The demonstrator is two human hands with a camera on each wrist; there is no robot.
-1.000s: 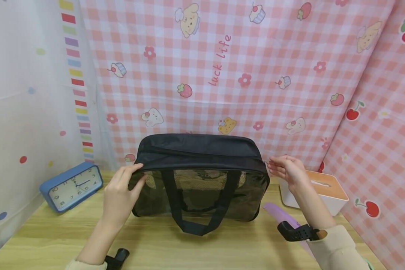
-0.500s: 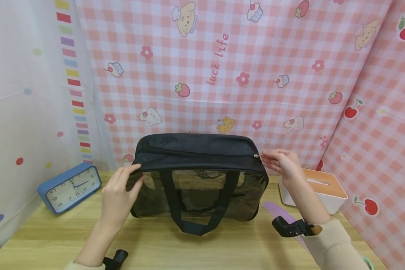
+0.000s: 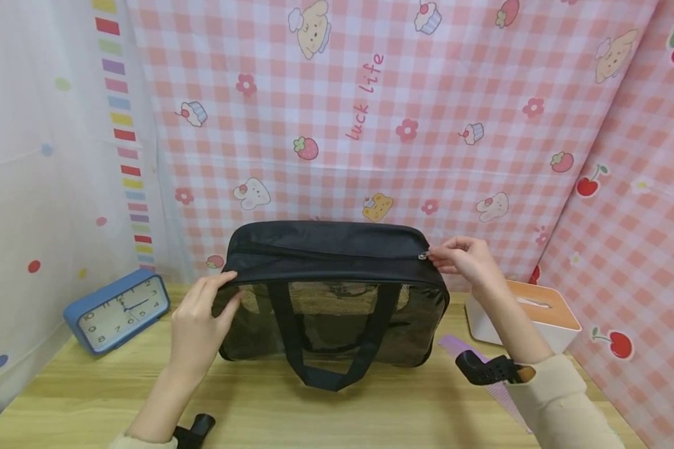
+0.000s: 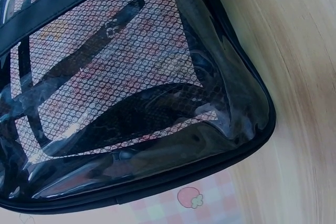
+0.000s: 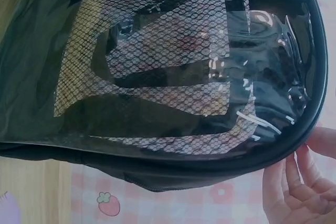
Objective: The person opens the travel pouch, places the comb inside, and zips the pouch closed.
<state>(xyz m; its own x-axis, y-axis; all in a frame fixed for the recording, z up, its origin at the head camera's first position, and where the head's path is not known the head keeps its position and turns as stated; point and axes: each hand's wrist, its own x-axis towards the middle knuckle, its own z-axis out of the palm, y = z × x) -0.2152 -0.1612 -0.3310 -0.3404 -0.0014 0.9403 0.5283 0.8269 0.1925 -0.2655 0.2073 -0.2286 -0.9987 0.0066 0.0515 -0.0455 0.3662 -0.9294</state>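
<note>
A black bag [image 3: 337,321] with see-through sides, mesh and a drooping front handle [image 3: 324,378] stands upright on the table. My left hand [image 3: 199,324] grips its upper left corner, fingertips on the top edge and thumb at the front. At the right end of the top, my right hand [image 3: 463,262] pinches the small metal zipper pull [image 3: 424,255]. The zipper seam [image 3: 314,253] runs across the top, gaping slightly toward the left. In the right wrist view, the bag's clear side [image 5: 168,66] fills most of the picture, with right-hand fingers [image 5: 294,182] at its edge. The left wrist view shows only the bag's side [image 4: 115,77].
A blue clock [image 3: 118,312] stands on the left of the wooden table [image 3: 292,418]. To the right are a white tissue box [image 3: 550,318] with an orange lid and a flat purple ridged strip [image 3: 505,399], partly under the right wrist camera. A checked curtain [image 3: 337,112] hangs close behind.
My right hand has moved left and slightly up from the bag's right end, bringing the zipper pull onto the top. The left hand keeps its place at the left corner.
</note>
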